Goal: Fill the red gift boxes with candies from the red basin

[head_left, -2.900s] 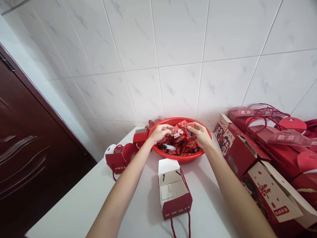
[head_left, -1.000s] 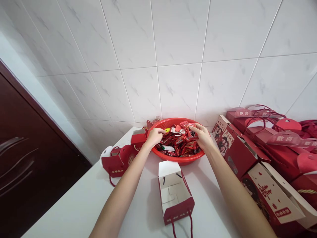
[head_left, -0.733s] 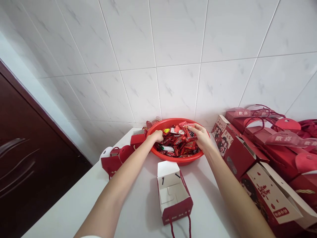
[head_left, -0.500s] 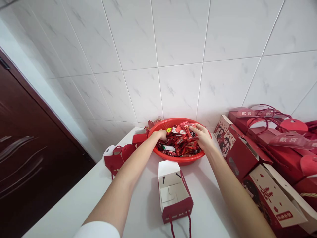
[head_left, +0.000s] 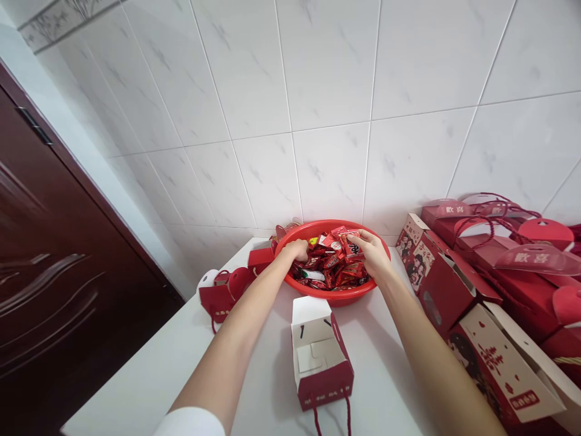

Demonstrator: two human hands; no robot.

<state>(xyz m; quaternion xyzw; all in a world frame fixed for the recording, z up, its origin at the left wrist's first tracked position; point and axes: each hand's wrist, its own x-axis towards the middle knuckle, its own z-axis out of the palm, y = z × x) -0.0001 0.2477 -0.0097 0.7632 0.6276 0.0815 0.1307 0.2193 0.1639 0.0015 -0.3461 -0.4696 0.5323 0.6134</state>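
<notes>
Red-wrapped candies (head_left: 333,260) fill much of a red plastic basket (head_left: 341,295) near the tiled wall. At the basket's left side is my left hand (head_left: 297,250), fingers curled down among the candies; what they hold, if anything, is hidden. My right hand (head_left: 370,251), at the right side, pinches a clear-edged red candy packet (head_left: 354,245) between thumb and fingers. In front of the basket stands a red and white gift box (head_left: 323,363), its top open, nothing inside, its cord handle hanging toward me.
Red gift boxes (head_left: 476,254) with cords are heaped at the right. Smaller red boxes (head_left: 221,300) stand left of the basket on the white table (head_left: 149,375). A dark red door (head_left: 49,260) is at the far left.
The view has shifted slightly, showing more of the door. My left hand has moved a little within the basket; my right hand keeps its pinch on the packet.
</notes>
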